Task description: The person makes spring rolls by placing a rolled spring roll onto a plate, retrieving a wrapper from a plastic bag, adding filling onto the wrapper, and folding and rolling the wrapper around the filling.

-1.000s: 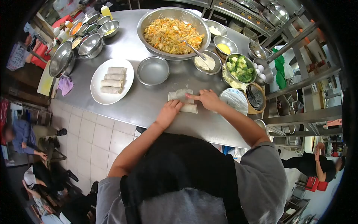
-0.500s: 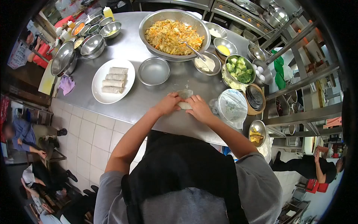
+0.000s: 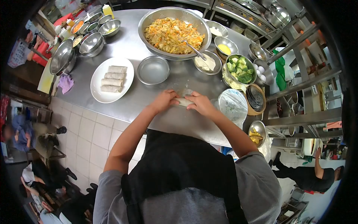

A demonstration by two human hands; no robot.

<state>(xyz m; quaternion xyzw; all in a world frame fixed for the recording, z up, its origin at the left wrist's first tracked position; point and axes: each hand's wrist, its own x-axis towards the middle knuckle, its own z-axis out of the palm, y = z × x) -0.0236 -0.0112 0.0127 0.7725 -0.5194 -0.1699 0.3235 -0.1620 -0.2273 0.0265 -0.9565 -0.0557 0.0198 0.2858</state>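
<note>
On the steel table in front of me lies a pale spring roll [image 3: 184, 101], its wrapper mostly rolled up, with a thin translucent flap [image 3: 185, 92] on its far side. My left hand [image 3: 166, 100] grips the roll's left end with bent fingers. At the right end, my right hand [image 3: 200, 103] has its fingers curled over the wrapper. Several finished spring rolls [image 3: 113, 75] lie in a row on a white oval plate [image 3: 97, 95] to the left. A steel bowl [image 3: 153, 70] of clear liquid stands just beyond my left hand.
A large colander [image 3: 141, 34] of shredded vegetables stands at the back with a spoon in it. To the right are a bowl of broccoli [image 3: 240, 69], a plastic-covered bowl [image 3: 232, 104] and a bowl of eggs [image 3: 262, 72]. Stacked steel bowls [image 3: 91, 44] and a purple cloth [image 3: 66, 84] are left.
The wrapper has been rolled further into a longer, tighter cylinder, leaving less of the flap showing. My hands have moved slightly apart toward its ends.
</note>
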